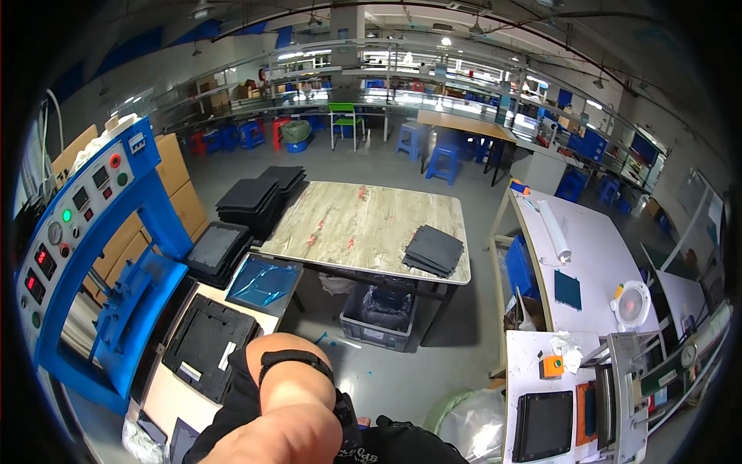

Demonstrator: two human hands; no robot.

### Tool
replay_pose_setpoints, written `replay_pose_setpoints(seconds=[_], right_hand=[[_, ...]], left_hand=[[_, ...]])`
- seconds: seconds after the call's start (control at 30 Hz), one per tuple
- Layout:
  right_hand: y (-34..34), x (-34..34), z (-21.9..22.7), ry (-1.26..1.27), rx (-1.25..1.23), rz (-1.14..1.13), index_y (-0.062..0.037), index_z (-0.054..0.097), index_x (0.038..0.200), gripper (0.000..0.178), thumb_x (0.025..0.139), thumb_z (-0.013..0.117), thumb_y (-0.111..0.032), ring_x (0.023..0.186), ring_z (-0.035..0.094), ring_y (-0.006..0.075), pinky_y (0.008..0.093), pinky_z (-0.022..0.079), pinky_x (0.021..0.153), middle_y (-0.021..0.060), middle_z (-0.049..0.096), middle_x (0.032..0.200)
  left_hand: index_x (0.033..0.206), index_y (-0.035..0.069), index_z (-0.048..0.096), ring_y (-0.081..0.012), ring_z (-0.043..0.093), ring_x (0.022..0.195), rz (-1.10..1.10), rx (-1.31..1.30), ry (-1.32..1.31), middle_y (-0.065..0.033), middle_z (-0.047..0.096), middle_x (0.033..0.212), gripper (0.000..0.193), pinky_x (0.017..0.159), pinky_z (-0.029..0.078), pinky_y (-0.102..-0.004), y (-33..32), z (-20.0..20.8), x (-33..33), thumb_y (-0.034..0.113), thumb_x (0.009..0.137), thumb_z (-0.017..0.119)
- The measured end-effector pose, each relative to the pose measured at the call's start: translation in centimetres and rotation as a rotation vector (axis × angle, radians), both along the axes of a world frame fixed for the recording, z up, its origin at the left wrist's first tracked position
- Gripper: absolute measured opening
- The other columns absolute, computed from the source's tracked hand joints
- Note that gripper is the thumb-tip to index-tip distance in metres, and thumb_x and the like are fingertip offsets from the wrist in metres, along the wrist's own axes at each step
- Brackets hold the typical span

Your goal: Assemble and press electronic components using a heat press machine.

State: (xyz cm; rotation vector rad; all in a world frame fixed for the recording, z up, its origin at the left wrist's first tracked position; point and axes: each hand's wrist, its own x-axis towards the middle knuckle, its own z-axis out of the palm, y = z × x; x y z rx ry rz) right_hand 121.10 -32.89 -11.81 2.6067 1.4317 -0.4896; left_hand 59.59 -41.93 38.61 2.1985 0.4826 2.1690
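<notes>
One of my bare arms rises large from the lower edge, bent close to me, with a black strap round it. No fingers show on it, and I cannot tell what its hand does. Neither of my hands is in view. The nearest thing to the arm is a flat black tray-like panel with white labels, lying on the light bench at the left. Just beyond that lies a shiny blue film-covered plate.
A blue press machine stands at the left. Stacks of black panels sit beside the wood-patterned table; more panels lie on it. A grey crate is below. On the right are a white bench and fan.
</notes>
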Motion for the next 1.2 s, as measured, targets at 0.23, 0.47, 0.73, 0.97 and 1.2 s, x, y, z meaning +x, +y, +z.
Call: replay_pose_setpoints(seconds=[0.23,0.47,0.73,0.97,1.2], right_hand=[[-0.8,-0.3,1.2,-0.036,0.058,-0.065,-0.0053,0.063,0.109,0.049,0.084,0.053,-0.046,0.099,0.06,0.0349,0.0435,0.048,0.084,0.0193,0.064,0.103],[1.4,-1.2,3.7,-0.098,0.114,-0.064,-0.0051,0.063,0.108,0.047,0.085,0.052,-0.044,0.097,0.061,0.035,0.0433,0.048,0.082,0.0193,0.064,0.102],[3.6,-2.3,6.8,-0.183,0.138,-0.035,-0.0049,0.064,0.106,0.044,0.085,0.052,-0.042,0.095,0.062,0.0353,0.0432,0.049,0.081,0.0193,0.065,0.1],[4.7,-4.3,8.3,-0.223,0.181,-0.037,-0.0047,0.064,0.105,0.042,0.086,0.051,-0.04,0.093,0.063,0.0355,0.043,0.049,0.079,0.0193,0.065,0.098],[2.3,-5.5,8.3,-0.253,0.19,-0.116,-0.0045,0.065,0.104,0.041,0.086,0.051,-0.039,0.091,0.063,0.0356,0.0429,0.05,0.078,0.0193,0.066,0.096]], left_hand=[[0.108,0.011,0.061,-0.0142,0.054,0.106,-0.132,0.393,0.007,-0.0023,0.056,0.116,0.023,0.092,0.041,-0.0323,5.4,-0.5,-0.5,0.005,0.086,0.06],[0.109,0.011,0.061,-0.0133,0.052,0.108,-0.144,0.367,-0.008,-0.002,0.056,0.115,0.022,0.093,0.04,-0.0332,4.7,-0.8,-2.6,0.007,0.087,0.06],[0.116,0.014,0.058,-0.0113,0.051,0.112,0.057,0.017,-0.057,0.0041,0.056,0.122,0.027,0.093,0.038,-0.0341,-1.9,-0.6,-5.1,0.01,0.088,0.058],[0.11,0.011,0.06,-0.0132,0.053,0.109,0.06,0.115,-0.002,0.0008,0.058,0.117,0.023,0.089,0.04,-0.0325,-0.9,-0.6,-7.8,0.009,0.087,0.06],[0.107,0.01,0.061,-0.0153,0.053,0.102,-0.008,0.472,-0.024,-0.0009,0.057,0.113,0.02,0.088,0.04,-0.0336,5.0,-1.6,-8.8,0.009,0.087,0.06]])
